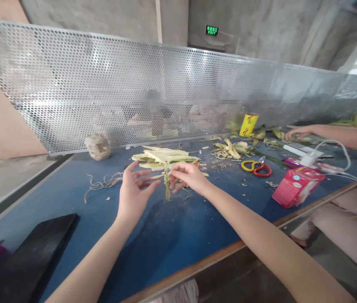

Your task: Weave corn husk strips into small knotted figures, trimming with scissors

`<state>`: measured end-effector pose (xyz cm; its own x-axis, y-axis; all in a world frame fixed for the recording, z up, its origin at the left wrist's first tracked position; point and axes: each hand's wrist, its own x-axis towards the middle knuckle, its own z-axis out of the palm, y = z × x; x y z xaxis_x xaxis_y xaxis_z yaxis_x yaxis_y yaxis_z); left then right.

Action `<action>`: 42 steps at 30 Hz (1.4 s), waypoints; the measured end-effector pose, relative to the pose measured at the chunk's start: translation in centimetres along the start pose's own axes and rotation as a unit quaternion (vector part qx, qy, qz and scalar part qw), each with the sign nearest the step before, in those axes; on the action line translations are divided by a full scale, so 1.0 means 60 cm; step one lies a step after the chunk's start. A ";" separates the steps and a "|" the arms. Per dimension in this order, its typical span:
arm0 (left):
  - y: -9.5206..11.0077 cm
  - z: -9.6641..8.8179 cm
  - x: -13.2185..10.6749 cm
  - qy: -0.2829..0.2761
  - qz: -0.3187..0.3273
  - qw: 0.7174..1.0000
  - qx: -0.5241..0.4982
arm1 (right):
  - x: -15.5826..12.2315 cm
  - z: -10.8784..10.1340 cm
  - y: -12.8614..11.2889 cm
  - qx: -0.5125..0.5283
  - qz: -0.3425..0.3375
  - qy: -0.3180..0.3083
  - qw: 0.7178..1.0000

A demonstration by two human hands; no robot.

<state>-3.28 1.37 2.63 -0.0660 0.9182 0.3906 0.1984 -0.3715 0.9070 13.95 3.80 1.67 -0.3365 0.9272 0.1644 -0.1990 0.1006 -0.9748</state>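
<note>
Pinching a husk piece [167, 191] at twelve o'clock, the right hand [191, 176] seems to be shaping it, the left hand [133, 191], fingers parted and empty at eleven o'clock, probably needed next for steadying.

On the wall [270, 35], a green sign [211, 30] reads "安全出口" over "EXIT"; the marks on the roll [248, 125] by the table's [197, 231] far edge and the carton [297, 187] toward the near edge are illegible.

Dk blue worktop [172, 244], yel-grn husk bit [167, 191], paler husk pile [162, 155], yel roll [248, 124] w/ red print, scissors [255, 168] w/ yel/red handles, pink-red carton [295, 188], silver dot-patt. screen [83, 84]
</note>
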 end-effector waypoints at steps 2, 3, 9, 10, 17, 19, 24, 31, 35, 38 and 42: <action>-0.002 0.000 0.000 0.005 0.042 0.999 0.032 | -0.001 0.002 0.000 0.008 0.005 -0.004 1.000; -0.002 0.000 -0.001 0.010 0.064 0.996 0.058 | -0.001 0.003 0.000 0.010 0.006 -0.006 1.000; -0.002 -0.001 -0.005 0.004 0.126 0.981 0.149 | -0.004 0.007 0.001 0.001 0.011 -0.030 0.999; -0.002 -0.001 -0.005 -0.009 0.126 0.981 0.148 | -0.005 0.007 0.001 -0.001 0.010 -0.029 1.000; -0.002 -0.003 -0.006 0.013 0.155 0.963 0.218 | -0.010 0.010 -0.002 0.002 0.021 -0.056 0.998; 0.001 -0.002 -0.007 -0.008 0.152 0.967 0.206 | -0.010 0.010 -0.002 0.006 0.020 -0.065 0.998; 0.006 0.001 -0.010 -0.038 0.135 0.971 0.193 | -0.009 0.007 -0.003 0.013 0.008 -0.055 0.998; 0.007 0.005 -0.015 -0.057 0.165 0.966 0.193 | -0.008 0.009 -0.003 0.004 0.013 -0.044 0.999; 0.004 0.005 -0.017 -0.077 0.177 0.959 0.209 | -0.006 0.007 0.001 -0.006 0.003 -0.051 0.999; 0.002 0.005 -0.015 -0.080 0.174 0.957 0.216 | -0.004 0.005 0.002 -0.018 0.003 -0.047 0.999; 0.005 0.005 -0.014 -0.071 0.159 0.962 0.211 | -0.001 0.002 0.006 -0.053 -0.006 -0.046 0.998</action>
<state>-2.87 0.51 2.53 0.1925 0.7884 0.5842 0.5677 -0.5751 0.5890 13.81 3.72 1.33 -0.4182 0.8892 0.1854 -0.1077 0.1541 -0.9822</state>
